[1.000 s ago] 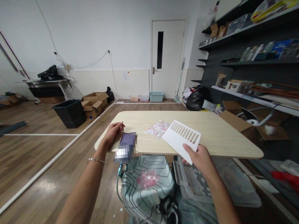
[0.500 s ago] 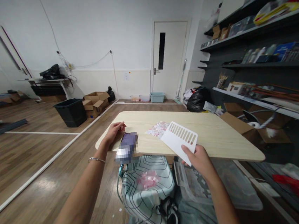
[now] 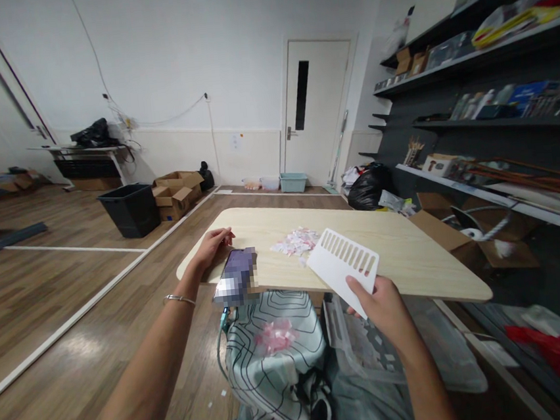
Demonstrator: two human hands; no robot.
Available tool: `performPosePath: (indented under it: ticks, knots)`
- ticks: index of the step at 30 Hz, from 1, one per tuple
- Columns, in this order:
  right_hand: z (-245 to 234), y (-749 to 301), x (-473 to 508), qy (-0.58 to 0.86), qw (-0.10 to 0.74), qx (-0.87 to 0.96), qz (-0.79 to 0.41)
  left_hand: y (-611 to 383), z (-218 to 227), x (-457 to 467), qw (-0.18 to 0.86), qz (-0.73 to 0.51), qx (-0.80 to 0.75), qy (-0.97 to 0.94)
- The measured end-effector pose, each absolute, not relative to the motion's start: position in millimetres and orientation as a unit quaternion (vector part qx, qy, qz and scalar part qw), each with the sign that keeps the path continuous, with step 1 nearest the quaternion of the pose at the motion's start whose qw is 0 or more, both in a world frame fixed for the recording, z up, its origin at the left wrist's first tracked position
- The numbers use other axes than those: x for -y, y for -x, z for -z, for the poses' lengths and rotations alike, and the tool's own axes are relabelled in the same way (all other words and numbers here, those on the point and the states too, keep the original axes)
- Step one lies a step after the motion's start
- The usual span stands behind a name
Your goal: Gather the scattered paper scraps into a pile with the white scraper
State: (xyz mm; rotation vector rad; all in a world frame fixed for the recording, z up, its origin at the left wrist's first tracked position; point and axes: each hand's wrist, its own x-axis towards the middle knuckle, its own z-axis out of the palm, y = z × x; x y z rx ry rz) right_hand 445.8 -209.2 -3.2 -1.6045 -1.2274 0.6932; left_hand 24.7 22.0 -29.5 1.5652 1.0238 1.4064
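Observation:
My right hand (image 3: 381,307) grips the lower corner of a white slotted plastic card (image 3: 341,265), held tilted over the near edge of a light wooden table (image 3: 412,250). A small heap of pink and white scraps (image 3: 293,242) lies on the table just beyond the card. My left hand (image 3: 211,245) rests on the table's left edge with fingers curled, holding nothing I can see, beside a purple phone (image 3: 237,275) that overhangs the edge. More pink scraps (image 3: 275,336) lie on the patterned cloth (image 3: 270,369) over my lap.
A clear plastic bin (image 3: 368,353) sits under the table at my right. Dark shelves (image 3: 489,117) full of goods line the right wall, with cardboard boxes (image 3: 460,232) and a black bag (image 3: 367,187) below. A black crate (image 3: 131,211) and boxes (image 3: 176,192) stand on the floor at left.
My right hand with the card drifted slightly left, then back right and a little lower. My left hand has stayed put.

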Motion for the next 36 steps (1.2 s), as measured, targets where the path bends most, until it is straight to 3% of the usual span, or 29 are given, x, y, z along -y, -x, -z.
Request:
performPosePath:
  ticks: [17,36]
  knots:
    - [17.0,-430.6,204.2,0.675,0.480,0.498,-0.257,-24.7,23.1,-15.8,0.394,-0.542,-0.402,-0.624]
    - [-5.5,-436.8,215.4,0.685,0.468,0.495,-0.257,-24.2,22.7,-15.5,0.392,-0.547,-0.401,-0.621]
